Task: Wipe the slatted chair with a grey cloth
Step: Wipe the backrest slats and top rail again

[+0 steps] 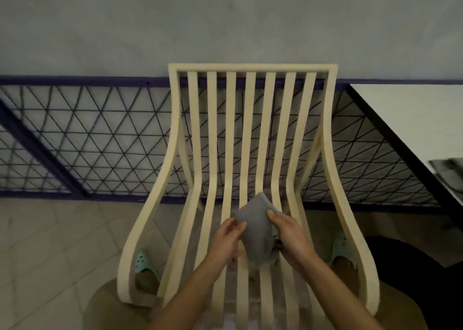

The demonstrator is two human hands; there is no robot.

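- Both hands hold the grey cloth at lower centre of the frame: our left hand pinches its left edge, and our right hand grips its right side.
- We keep it bunched over the seat slats of the slatted chair; we cannot tell if it touches them.
- We judge wiping hardly begun, with backrest, arms and seat all left.
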